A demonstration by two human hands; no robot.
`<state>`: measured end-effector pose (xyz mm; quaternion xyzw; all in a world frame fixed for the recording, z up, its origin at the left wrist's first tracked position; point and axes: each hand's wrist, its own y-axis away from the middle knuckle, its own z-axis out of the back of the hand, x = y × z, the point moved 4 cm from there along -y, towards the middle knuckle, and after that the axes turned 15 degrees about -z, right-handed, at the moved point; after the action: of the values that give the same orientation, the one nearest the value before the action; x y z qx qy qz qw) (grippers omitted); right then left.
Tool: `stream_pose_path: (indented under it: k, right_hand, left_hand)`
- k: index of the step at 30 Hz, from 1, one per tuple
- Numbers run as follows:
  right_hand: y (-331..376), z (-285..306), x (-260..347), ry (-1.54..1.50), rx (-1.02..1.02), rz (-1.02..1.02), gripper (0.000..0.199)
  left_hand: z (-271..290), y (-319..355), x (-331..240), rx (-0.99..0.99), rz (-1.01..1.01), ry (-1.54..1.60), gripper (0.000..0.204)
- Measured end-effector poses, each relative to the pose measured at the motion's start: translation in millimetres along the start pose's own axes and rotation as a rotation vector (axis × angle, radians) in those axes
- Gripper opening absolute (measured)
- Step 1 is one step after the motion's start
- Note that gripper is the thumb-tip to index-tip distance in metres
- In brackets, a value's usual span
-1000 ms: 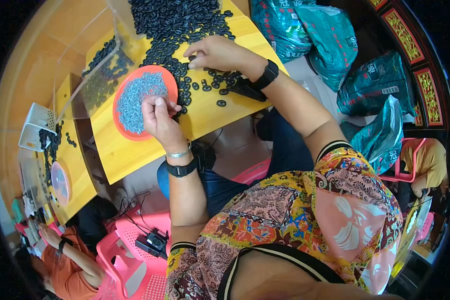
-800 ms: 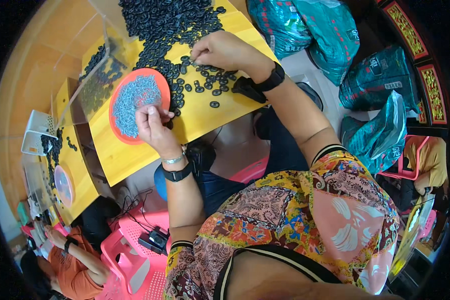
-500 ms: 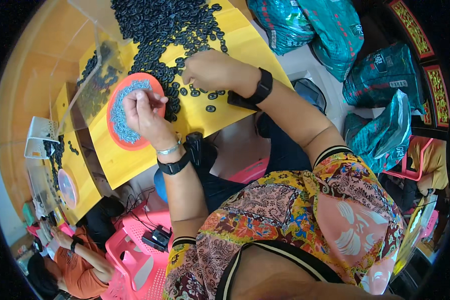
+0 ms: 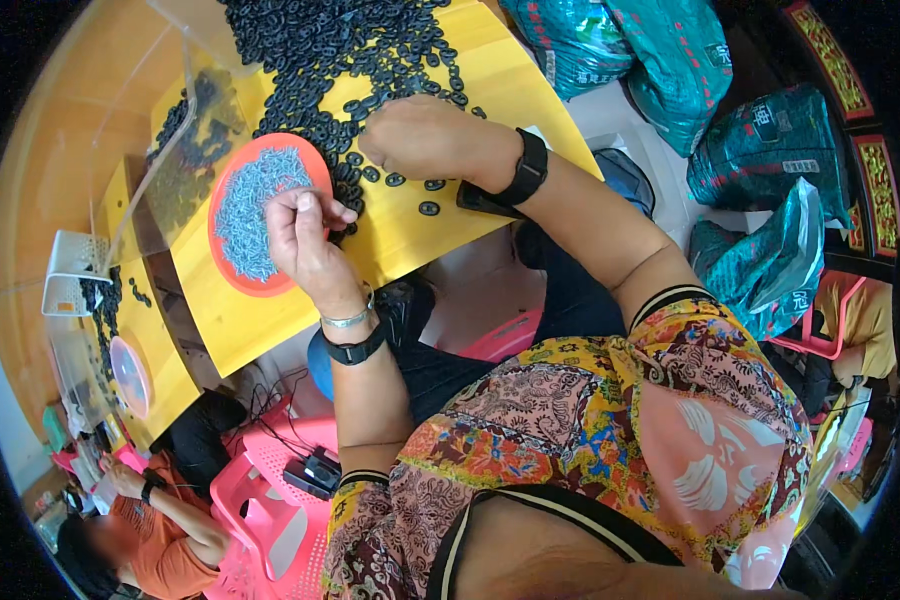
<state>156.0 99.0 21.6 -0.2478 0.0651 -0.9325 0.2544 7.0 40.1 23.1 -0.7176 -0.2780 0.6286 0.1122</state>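
My left hand (image 4: 308, 235) is at the near right rim of an orange plate (image 4: 317, 163), its thumb and fingers pinched together. What lies in that pinch, if anything, is too small to make out. The plate is heaped with small grey metal pieces that look like screws (image 4: 255, 215). Over the near edge of a spread of black oval pieces with holes (image 4: 315, 100), my right hand (image 4: 420, 138) is closed and curled downward. Its fingertips are hidden beneath it. A few single black oval pieces (image 4: 429, 208) lie on the yellow table (image 4: 390, 240) close by.
Teal bags (image 4: 770, 150) stand on the floor to the right. A clear plastic panel (image 4: 185, 150) rises at the left of the table, with a white basket (image 4: 75, 270) beyond it. A pink chair (image 4: 270, 480) stands lower left, near a person in orange (image 4: 175, 530).
My left hand has moved slightly right and down, uncovering more of the grey pieces. My right hand has shifted a little left and stays curled over the black pieces.
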Motion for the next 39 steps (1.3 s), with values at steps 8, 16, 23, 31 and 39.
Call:
stream_pose_path:
  k: [8, 16, 23, 31, 39]
  right_hand:
    - [-7.0, 9.4, -6.0, -0.722, 0.147, -0.107, 0.014]
    - [0.6, 27.5, 29.0, -0.608, 0.012, 0.165, 0.010]
    - [2.6, 29.3, 31.7, -0.578, -0.027, 0.270, 0.008]
    - [3.3, 21.7, 26.8, -0.612, 0.131, -0.116, 0.016]
    - [3.0, 20.2, 24.5, -0.613, 0.087, -0.278, 0.012]
  left_hand:
    - [-6.4, 4.1, 10.3, 0.220, 0.153, -0.117, 0.020]
    - [-13.1, 7.7, 16.0, 0.272, 0.430, 0.541, 0.041]
    - [-17.1, 7.3, 15.5, 0.065, 0.598, 0.844, 0.032]
    - [-6.2, 3.6, 14.0, 0.088, 0.262, 0.154, 0.013]
    - [-12.0, 0.5, 15.2, 0.261, 0.132, -0.005, 0.011]
